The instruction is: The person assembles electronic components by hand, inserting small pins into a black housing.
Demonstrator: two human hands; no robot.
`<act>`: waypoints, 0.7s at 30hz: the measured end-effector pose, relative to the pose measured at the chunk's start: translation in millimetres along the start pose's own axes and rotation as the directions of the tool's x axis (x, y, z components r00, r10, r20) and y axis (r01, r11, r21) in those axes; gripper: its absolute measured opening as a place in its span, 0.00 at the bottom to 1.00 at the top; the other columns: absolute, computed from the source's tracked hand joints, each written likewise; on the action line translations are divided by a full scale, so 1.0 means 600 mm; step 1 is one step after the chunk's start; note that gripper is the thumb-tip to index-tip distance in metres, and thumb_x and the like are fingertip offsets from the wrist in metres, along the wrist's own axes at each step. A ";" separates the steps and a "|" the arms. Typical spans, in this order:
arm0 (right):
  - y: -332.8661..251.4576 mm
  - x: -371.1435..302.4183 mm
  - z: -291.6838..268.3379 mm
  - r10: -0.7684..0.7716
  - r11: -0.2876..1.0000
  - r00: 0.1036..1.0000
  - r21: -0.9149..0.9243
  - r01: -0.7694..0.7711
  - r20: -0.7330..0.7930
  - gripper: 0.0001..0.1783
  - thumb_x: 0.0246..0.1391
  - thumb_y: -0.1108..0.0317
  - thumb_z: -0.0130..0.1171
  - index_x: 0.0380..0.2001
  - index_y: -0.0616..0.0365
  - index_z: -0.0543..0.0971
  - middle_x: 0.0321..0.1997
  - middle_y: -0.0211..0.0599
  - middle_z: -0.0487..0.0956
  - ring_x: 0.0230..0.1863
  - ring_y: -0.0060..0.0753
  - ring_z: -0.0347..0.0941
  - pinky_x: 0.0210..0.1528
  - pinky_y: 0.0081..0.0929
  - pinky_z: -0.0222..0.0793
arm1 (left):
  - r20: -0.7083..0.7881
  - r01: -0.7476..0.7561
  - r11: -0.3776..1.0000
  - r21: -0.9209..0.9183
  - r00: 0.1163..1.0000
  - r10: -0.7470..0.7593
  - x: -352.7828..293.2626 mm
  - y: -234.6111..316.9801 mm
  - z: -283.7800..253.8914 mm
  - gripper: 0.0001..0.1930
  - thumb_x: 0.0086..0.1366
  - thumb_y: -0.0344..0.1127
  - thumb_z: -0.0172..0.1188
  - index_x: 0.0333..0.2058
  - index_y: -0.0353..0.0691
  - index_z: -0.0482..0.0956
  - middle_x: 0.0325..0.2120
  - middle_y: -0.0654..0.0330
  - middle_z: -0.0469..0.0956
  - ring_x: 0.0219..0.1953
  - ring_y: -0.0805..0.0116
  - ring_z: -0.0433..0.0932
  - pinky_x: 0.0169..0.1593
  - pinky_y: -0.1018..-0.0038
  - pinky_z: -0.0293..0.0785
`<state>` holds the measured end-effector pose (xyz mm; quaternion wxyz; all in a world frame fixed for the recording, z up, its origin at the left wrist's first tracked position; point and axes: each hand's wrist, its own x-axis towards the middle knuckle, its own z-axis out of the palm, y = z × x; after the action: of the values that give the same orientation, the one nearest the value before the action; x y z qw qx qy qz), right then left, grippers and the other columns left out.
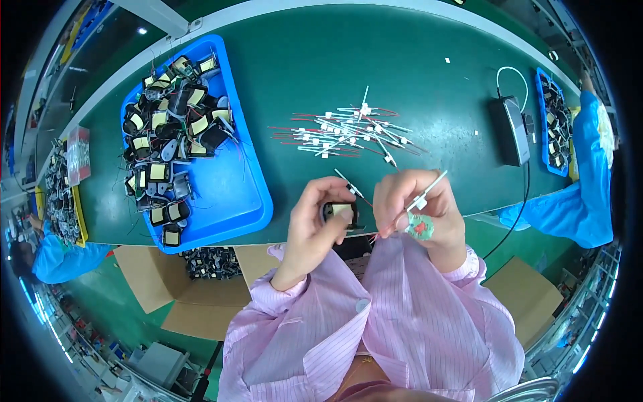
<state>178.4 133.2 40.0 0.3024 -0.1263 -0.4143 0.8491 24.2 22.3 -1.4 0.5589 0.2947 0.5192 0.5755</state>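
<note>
My left hand is closed around a small black part with a cream-yellow pad on its face. A thin wire with a pale sleeve stands out just above that part. Close by on the right, my right hand pinches a wire lead with a white connector. A green and red wrap covers a digit of this hand. Beyond both hands, a loose pile of red and white wire leads with white connectors lies on the green table.
At left, a blue tray holds many black parts with cream pads. A black box-shaped device with a cable stands at right, near another blue tray. Blue-sleeved people work at both sides. A cardboard box sits below the table edge.
</note>
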 end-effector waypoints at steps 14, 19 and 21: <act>0.028 0.011 0.011 -0.027 0.993 1.000 0.118 0.028 -0.008 0.05 0.53 0.74 0.59 0.30 0.65 0.74 0.31 0.43 0.75 0.34 0.30 0.73 0.38 0.27 0.72 | 0.015 -0.580 0.801 0.151 0.811 0.585 0.007 -0.002 -0.004 0.20 0.50 0.19 0.67 0.44 0.29 0.74 0.39 0.49 0.79 0.38 0.64 0.79 0.34 0.77 0.74; 0.035 0.013 0.020 -0.086 0.985 0.996 0.150 0.088 -0.020 0.06 0.54 0.74 0.58 0.31 0.65 0.73 0.32 0.44 0.75 0.34 0.32 0.75 0.37 0.30 0.75 | -0.147 -0.454 0.888 -0.080 0.886 0.440 -0.008 -0.005 0.007 0.19 0.55 0.22 0.65 0.46 0.28 0.72 0.42 0.44 0.78 0.38 0.62 0.80 0.35 0.76 0.78; 0.038 0.013 0.019 -0.096 0.983 0.995 0.158 0.098 -0.018 0.06 0.55 0.74 0.58 0.31 0.66 0.73 0.32 0.45 0.75 0.34 0.33 0.75 0.37 0.31 0.75 | -0.206 -0.369 0.911 -0.185 0.921 0.331 -0.009 0.002 0.009 0.17 0.58 0.22 0.62 0.47 0.28 0.72 0.43 0.43 0.77 0.38 0.62 0.80 0.35 0.75 0.80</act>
<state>157.8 120.2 29.6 0.3548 -0.0860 -0.3494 0.8629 30.2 18.9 2.4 0.4293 0.2691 0.4365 0.7435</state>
